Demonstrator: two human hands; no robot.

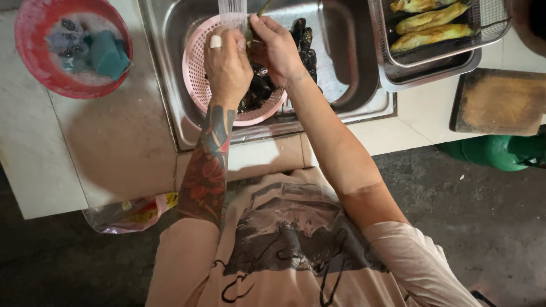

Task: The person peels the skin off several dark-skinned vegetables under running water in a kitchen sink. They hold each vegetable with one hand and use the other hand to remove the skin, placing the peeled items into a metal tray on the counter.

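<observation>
Far left of the stainless steel sink (pixel 170 85), on the pale stone counter (pixel 114 148), sits a round red plastic bowl (pixel 34 68) w/ suds and a teal sponge block (pixel 108 54), matte and soft-edged. Inside the sink basin, a round pink perforated plastic colander (pixel 196 79) holds a heap of dark, glossy, oblong mussels (pixel 259 88), hard-shelled and wet, w/ a few more lying along the basin just right of it. The left hand (pixel 227 65), one finger taped white, is curled shut over the colander, apparently gripping a shell, tho what's inside the fist is hidden. The right hand (pixel 276 48) is half-closed beside it, fingers pinching something small right under the thin water stream (pixel 233 14); can't tell exactly what. Best done, imo, by keeping each shell directly under the flow and over the colander so grit drains thru the holes. Right of the sink: a wire mesh tray (pixel 489 25) w/ golden, fried-looking pieces (pixel 429 28), then a worn wooden cutting board (pixel 497 102).
</observation>
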